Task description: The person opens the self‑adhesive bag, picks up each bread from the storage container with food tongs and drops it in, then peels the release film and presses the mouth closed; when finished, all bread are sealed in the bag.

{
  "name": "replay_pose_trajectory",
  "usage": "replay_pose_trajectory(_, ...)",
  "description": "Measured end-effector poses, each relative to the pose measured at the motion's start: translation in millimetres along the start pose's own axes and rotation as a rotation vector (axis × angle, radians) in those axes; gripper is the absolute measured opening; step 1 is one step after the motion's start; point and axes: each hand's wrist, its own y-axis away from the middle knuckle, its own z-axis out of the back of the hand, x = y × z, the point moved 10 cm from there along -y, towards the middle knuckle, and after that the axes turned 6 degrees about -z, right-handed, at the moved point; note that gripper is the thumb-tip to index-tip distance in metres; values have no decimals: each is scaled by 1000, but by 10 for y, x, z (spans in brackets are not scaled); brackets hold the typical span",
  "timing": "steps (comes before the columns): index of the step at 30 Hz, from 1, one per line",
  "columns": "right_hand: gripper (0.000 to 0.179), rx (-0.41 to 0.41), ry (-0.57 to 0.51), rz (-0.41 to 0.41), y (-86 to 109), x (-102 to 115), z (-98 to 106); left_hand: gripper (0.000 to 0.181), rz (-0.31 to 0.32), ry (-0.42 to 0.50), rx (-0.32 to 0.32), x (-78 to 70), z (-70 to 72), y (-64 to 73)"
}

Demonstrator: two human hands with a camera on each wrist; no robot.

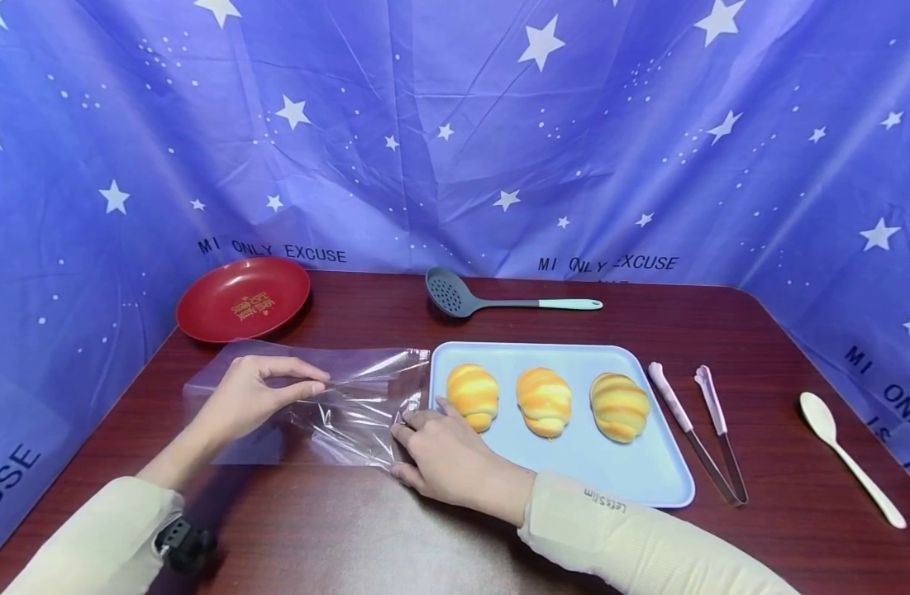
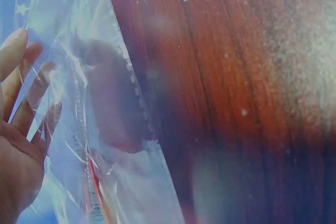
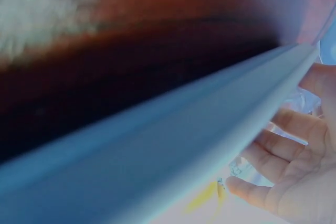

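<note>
A clear plastic bag [image 1: 350, 430] lies crumpled and shiny in front of me, left of the light blue tray [image 1: 574, 479]. My left hand [image 1: 257, 392] pinches its upper layer between thumb and forefinger, and the film lifts in creases there. In the left wrist view, the bag's film [image 2: 121, 182] spreads beside the left hand [image 2: 23, 145]. My right hand [image 1: 455, 459] rests fingers and thumb, spread apart, on the bag's right end, beside the tray's left edge. Three striped bread rolls [image 1: 544, 401] sit in a row on the tray, the leftmost partly behind the right hand.
At the back left is a red plate [image 1: 216, 302]. A grey slotted spoon [image 1: 450, 293] with a mint handle lies behind the tray. Tongs [image 1: 722, 454] with pink handles lie right of it, then a cream spoon [image 1: 849, 450]. A starry blue curtain [image 1: 462, 165] surrounds the dark table [image 1: 335, 529].
</note>
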Motion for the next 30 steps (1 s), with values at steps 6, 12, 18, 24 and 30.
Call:
replay_pose_trajectory(6, 46, 22, -16, -8, -17, -19, -10, 20, -20, 46, -7, -54, 53, -5)
replay_pose_trajectory(12, 45, 33, -63, -11, -23, -42, 5, 22, -14, 111, 5, -60, 55, -9)
replay_pose_trajectory(18, 35, -20, -93, 34, -49, -33, 65, 21, -19, 73, 19, -34, 39, 2)
replay_pose_trajectory(24, 43, 80, -80, 48, -89, 0, -15, 21, -37, 60, 26, -35, 17, -2)
replay_pose_trajectory(30, 46, 143, -36, 18, -100, 3, -55, 22, -38, 80, 24, -50, 42, -16)
